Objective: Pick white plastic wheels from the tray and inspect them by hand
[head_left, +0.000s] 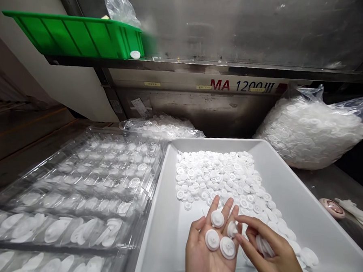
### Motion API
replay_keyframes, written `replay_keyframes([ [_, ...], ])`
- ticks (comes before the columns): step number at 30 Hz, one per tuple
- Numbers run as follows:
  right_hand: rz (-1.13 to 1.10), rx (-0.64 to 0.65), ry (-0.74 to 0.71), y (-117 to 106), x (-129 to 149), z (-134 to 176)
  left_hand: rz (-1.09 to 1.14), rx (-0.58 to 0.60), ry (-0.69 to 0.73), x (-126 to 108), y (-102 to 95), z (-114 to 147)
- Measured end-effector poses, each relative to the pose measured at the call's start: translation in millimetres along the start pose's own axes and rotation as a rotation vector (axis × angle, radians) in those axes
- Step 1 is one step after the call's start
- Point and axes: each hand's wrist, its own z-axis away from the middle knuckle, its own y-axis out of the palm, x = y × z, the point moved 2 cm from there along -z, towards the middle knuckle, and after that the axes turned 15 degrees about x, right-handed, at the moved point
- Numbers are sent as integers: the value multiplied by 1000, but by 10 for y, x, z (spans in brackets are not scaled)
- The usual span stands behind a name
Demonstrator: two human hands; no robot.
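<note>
While the left hand (206, 252) lies palm-up and flat over the white tray's (162, 234) near end, four white discs (220, 240) rest on it; the right hand (266, 249), just right, pinches the rightmost, more discs cupped inside.

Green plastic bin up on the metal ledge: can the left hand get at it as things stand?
Probably not easily. The left hand lies palm up, low over the white tray, with small white plastic discs resting on it, while the green plastic bin sits high and far back. Nothing blocks the way, though.
</note>
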Motion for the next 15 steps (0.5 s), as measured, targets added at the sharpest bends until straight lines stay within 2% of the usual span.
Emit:
replay_keyframes([
  [4,0,47,-1,25,-87,15,-24,155,-55,8,27,2],
  [7,16,45,-14,38,-110,30,-29,194,-80,6,7,-8],
  [10,43,30,-31,29,-113,34,-12,113,-86,-3,-2,-20],
  [15,66,20,-71,27,-78,3,21,-153,-27,16,84,-30],
])
